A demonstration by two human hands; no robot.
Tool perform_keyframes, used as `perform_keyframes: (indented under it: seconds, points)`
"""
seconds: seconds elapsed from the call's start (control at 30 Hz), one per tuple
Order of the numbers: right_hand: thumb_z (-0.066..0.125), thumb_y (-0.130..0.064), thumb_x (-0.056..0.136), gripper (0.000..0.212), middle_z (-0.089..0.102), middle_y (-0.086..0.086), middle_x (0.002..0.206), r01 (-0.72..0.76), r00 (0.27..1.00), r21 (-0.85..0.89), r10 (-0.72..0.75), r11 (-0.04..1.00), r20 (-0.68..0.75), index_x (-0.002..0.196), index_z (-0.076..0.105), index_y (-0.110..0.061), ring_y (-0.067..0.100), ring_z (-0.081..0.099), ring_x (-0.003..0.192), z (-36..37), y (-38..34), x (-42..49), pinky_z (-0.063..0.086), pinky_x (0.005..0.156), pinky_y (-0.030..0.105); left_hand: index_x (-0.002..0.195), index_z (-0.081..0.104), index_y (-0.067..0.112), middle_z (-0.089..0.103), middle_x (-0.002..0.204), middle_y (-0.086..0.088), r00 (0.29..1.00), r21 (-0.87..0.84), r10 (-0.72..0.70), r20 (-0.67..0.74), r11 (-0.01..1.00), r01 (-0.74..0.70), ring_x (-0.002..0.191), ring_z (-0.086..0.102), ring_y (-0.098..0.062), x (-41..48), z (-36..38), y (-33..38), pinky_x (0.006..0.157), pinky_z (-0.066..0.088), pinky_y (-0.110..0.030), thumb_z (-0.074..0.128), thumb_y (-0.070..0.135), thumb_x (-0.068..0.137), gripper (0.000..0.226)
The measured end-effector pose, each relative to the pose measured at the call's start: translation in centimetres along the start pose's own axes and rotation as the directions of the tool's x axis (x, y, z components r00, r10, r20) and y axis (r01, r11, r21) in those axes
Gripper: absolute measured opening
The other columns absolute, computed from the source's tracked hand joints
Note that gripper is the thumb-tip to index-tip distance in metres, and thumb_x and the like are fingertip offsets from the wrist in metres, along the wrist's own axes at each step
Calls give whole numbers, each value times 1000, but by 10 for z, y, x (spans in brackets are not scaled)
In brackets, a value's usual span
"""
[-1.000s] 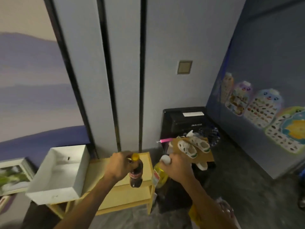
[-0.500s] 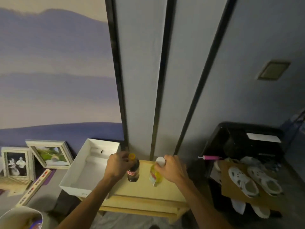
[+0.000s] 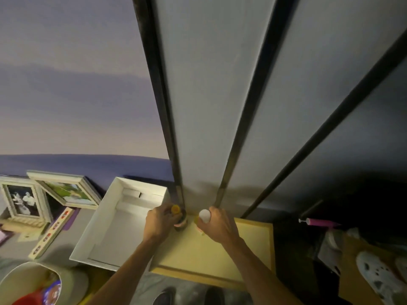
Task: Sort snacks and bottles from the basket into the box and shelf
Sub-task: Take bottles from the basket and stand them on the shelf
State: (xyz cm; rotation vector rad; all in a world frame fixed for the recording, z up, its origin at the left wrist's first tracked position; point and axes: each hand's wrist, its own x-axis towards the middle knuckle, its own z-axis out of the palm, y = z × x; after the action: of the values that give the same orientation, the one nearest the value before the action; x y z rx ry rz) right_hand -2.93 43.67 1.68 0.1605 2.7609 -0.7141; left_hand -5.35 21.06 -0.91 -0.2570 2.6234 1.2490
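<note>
Dark bottle (image 3: 181, 222) and white-capped bottle (image 3: 204, 214) are now resting on the shelf (image 3: 242, 249), no longer being carried. The left hand (image 3: 158, 223) and right hand (image 3: 217, 225) are still gripping them inside curled fingers (image 3: 167, 215), so releasing seems next.

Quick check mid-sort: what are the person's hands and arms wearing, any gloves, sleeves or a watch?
Nothing worn shows. The left hand and right hand are bare, with no gloves, and neither wrist carries a watch or band. The left forearm and right forearm are uncovered down to the bottom edge of the picture, so no sleeve is in view. Rings are too small to tell.
</note>
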Motion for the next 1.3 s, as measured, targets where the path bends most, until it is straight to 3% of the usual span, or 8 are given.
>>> perform_keyframes:
  seconds: [0.23,0.37,0.5,0.67,0.83,1.1,1.2,1.3]
  points:
    - [61,-57,97,46,68,8,104,-13,999,20,12,1000,35,110,63,-13,27,65,93,21,-12,26,44,72,33,96,76,33,76,85,13,999,2,30,35,1000,-30,82,72,-7,26,-4,8,71,57,-30,83,33,85,13]
    - [62,-55,96,43,60,3,93,-15,1000,5,15,1000,21,107,62,-14,23,57,83,21,-20,32,42,69,33,94,73,40,76,86,15,996,39,52,69,998,-54,82,72,-5,30,-6,6,75,62,-32,84,45,80,18]
    - [62,-59,94,43,65,1,96,-26,999,15,25,1000,37,107,61,-18,22,64,88,24,-19,27,58,75,38,103,76,32,76,89,13,992,91,54,111,994,-65,85,72,-6,23,-7,12,78,62,-29,87,41,83,25]
    - [62,-62,95,44,62,-3,98,-28,999,-13,28,1000,33,111,62,-21,19,60,89,21,-13,23,48,70,32,102,72,34,73,87,17,987,137,68,145,987,-88,83,71,-4,23,-14,16,72,56,-19,88,43,83,26]
    - [63,-68,92,49,61,-5,101,-25,999,-24,26,999,30,114,59,-23,17,61,90,16,-13,17,51,71,31,109,72,31,76,95,11,985,187,67,158,978,-97,87,73,-10,20,-19,18,79,63,-32,86,50,83,36]
    - [53,-82,89,98,45,6,164,-31,987,27,35,999,-159,161,39,-16,27,43,150,-39,-12,-14,46,117,43,144,56,25,67,138,-2,969,288,233,85,925,-248,122,66,-27,-11,-60,74,91,53,-37,68,71,87,74]
    - [55,-80,91,101,37,8,169,-57,963,31,63,998,-264,164,31,-16,26,37,155,-73,-19,-37,40,122,43,149,48,26,61,145,0,948,304,307,88,898,-319,127,62,-25,-23,-80,96,97,54,-39,44,94,78,99]
    - [55,-80,92,102,30,6,172,-125,918,62,139,990,-371,167,25,-17,26,31,158,-102,-29,-70,34,123,42,156,40,29,52,157,-2,912,317,389,127,856,-409,132,60,-27,-29,-92,114,107,51,-47,48,89,85,93]
